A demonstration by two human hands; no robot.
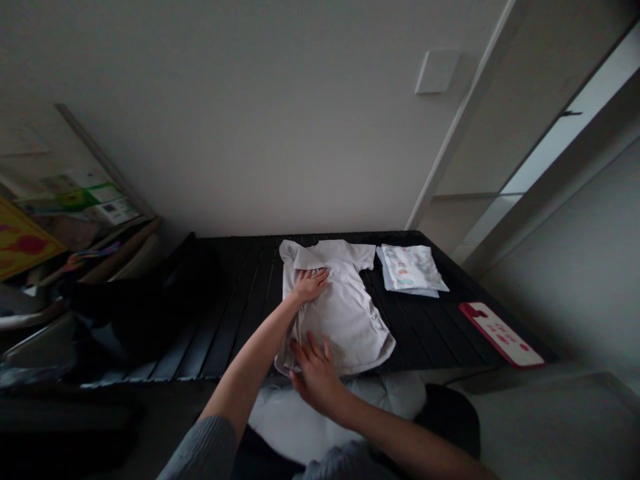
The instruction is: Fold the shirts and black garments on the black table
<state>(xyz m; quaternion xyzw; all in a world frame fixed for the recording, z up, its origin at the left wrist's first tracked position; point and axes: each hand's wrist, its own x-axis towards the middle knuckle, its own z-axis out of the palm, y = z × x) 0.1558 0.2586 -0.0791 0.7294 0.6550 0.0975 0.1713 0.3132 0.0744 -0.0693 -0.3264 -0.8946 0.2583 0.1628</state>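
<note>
Grey sleeves [203, 450] lead to two hands. Left hand [310, 285] lies flat, fingers [320, 275] open, on a pale shirt [345, 320] on the black surface [225, 333]; right hand [316, 377] seems open at its hem.

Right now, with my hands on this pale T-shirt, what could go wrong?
The pale T-shirt reaches the near edge of the black slatted surface, so its hem might slide over under your right hand. Its sleeve also lies close to the folded patterned clothes, so smoothing it outward could nudge that pile out of place.
</note>
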